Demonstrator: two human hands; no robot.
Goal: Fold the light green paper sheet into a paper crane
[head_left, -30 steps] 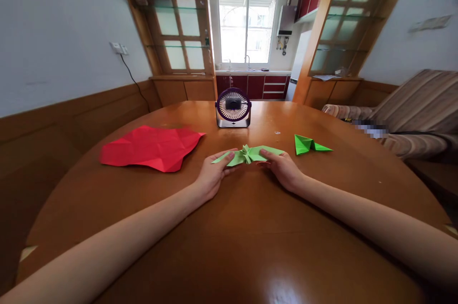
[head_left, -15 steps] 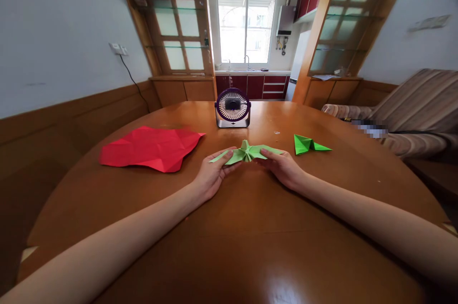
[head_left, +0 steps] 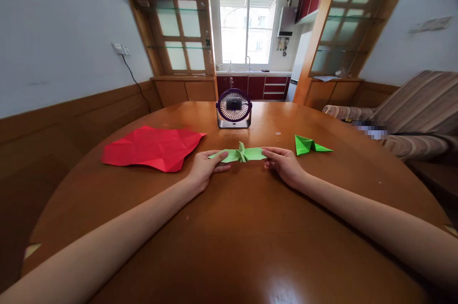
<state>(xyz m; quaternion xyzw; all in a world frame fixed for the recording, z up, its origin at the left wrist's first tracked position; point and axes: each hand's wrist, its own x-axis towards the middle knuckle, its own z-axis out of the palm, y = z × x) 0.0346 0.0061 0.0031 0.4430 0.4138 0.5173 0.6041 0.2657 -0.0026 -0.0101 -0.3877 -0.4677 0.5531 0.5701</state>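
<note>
Round wooden desk (head_left: pixel 250 227) carries everything. Between both hands lies a light green folded paper (head_left: pixel 240 154): left hand (head_left: pixel 204 170) pinches its left tip, right hand (head_left: pixel 284 165) its right end. Beyond stands a small fan (head_left: pixel 234 108).

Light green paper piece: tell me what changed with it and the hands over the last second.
Both hands slid outward along the light green paper piece, the left hand toward its left tip and the right hand to its right end. The piece now looks stretched longer and narrower. Both hands kept hold throughout. The red sheet, small fan and bright green folded piece stayed put.
</note>
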